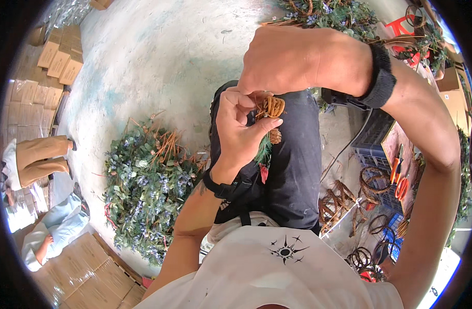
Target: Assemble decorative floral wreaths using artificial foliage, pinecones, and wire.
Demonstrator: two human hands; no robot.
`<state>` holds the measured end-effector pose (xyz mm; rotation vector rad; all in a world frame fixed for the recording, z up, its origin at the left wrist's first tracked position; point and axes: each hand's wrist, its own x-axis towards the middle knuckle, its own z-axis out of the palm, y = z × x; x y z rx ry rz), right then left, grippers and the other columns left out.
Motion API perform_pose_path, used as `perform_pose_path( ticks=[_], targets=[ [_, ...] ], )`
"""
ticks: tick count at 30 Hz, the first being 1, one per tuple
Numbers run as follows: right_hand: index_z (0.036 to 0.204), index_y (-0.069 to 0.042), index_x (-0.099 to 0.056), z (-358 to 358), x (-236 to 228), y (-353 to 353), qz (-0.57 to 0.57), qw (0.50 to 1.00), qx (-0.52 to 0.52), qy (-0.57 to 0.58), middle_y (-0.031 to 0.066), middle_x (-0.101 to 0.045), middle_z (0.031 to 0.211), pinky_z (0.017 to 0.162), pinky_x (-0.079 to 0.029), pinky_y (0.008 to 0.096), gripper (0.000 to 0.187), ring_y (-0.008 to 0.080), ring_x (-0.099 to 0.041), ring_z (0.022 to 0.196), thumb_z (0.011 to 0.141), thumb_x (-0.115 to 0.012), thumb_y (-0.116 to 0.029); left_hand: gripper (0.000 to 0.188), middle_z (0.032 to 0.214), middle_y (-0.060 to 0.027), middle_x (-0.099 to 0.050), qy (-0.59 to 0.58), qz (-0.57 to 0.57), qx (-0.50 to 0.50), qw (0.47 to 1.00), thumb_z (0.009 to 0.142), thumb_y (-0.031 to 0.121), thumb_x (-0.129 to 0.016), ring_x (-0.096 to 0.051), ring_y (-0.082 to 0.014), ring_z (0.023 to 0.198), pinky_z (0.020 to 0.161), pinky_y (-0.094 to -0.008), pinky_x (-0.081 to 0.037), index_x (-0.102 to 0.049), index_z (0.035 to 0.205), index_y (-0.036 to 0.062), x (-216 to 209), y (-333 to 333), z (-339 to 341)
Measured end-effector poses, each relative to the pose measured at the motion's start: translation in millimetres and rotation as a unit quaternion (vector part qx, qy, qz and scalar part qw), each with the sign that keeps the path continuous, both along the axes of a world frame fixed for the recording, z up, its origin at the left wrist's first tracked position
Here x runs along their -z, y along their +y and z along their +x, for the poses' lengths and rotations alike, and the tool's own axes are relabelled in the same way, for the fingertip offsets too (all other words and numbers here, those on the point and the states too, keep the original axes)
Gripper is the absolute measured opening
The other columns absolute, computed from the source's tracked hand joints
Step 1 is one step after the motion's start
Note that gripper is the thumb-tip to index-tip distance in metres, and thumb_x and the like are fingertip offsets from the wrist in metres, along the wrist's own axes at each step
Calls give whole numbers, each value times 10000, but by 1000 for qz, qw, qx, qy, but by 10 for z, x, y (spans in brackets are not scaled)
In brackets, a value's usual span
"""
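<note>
Over my lap, my left hand [238,131] pinches a small decorative pick between thumb and fingers. Its top is a rounded cluster of tan, ringed slices [273,107], possibly dried fruit. Below the thumb show a small pine cone [275,136], green pine needles [265,151] and a dark red tip [264,174]. My right hand [287,59] is closed just above the left, its knuckles turned up and the two hands meeting. The right fingertips are hidden, so what they grip cannot be made out.
A heap of greenery with blue berries [148,190] lies on the floor to the left; more foliage [339,15] is ahead. On the right are orange-handled scissors [399,177], a dark crate [372,134] and twig rings [372,180]. Two people [45,157] are beside stacked cartons [66,62].
</note>
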<state>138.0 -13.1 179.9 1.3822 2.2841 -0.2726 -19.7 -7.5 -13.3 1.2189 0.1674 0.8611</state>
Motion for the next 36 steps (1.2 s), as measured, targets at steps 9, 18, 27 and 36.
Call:
perform_pose_path(
  ticks=[9,18,27,36],
  targets=[
    [1000,-98,-709,455,394,-425,117,986,28,112,157,-720,778,648,-562,505,156,403,-714,755,866,-648,-152,572,1325,-184,-610,58,156,-4,986,834,-37,-785,-670,-253,1121,963,-371,-557,-519,1338,9,-117,180,-51],
    [1136,-65,-637,475,691,-860,33,936,179,302,212,-711,893,752,-516,545,204,447,-673,865,1016,-547,-203,414,1226,-185,-663,117,269,43,955,892,36,-780,-671,-255,1079,951,-371,-529,-588,1257,-5,-177,274,-61],
    [1115,3,-625,411,1013,-979,147,930,122,315,195,-678,728,605,-520,511,265,446,-665,703,897,-623,-149,369,1184,-191,-676,85,298,75,948,908,-8,-749,-668,-233,1042,926,-359,-536,-554,1221,-17,-203,390,-1],
    [1066,16,-606,96,1558,-1158,266,835,208,435,184,-647,673,551,-509,489,248,409,-667,642,887,-650,-150,384,1190,-187,-711,97,371,59,922,915,108,-762,-654,-304,1099,982,-415,-512,-604,1237,-27,-250,448,53]
  ],
)
